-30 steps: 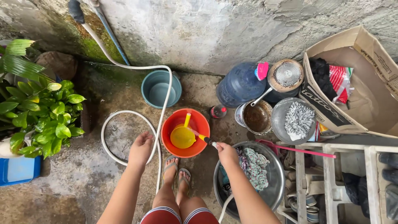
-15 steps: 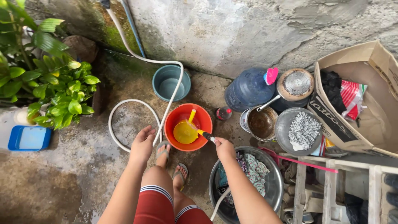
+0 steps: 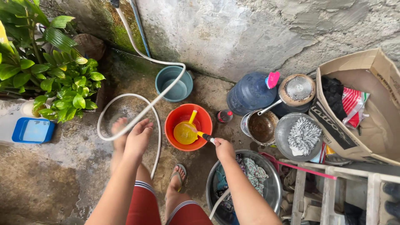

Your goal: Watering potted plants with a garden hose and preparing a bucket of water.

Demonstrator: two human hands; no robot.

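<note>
— What's the biggest thing down there?

— The wet concrete floor [image 3: 62, 179], running up to a rough grey plastered wall [image 3: 233, 33]. Against the right edge of the floor sits a large open brown cardboard box [image 3: 366, 125], and at the left edge a leafy green potted plant [image 3: 54, 79] with a blue rectangular plastic tub [image 3: 32, 130] beside it.

— And by the wall?

— A blue plastic water jug [image 3: 249, 93] lying by it, and a teal plastic bucket [image 3: 173, 83]. A white rubber hose [image 3: 141, 112] comes down the wall, passes over the bucket and loops across the floor.

— Where's the orange basin?

— The round orange plastic basin [image 3: 204, 121] stands mid-floor, just below the teal bucket, with a yellow plastic dipper [image 3: 184, 132] lying inside it. To its lower right is a round steel basin [image 3: 273, 187] holding wet patterned cloth [image 3: 250, 171].

— The hands?

— The right hand [image 3: 223, 150] is closed around a yellow-and-black spray nozzle [image 3: 205, 136] that reaches over the orange basin's rim. The left hand [image 3: 138, 138] hangs open, fingers loosely spread, over the hose loop; whether it touches the hose, I cannot tell.

— Anything smaller?

— A small red-capped bottle [image 3: 225, 116] beside the orange basin.
</note>
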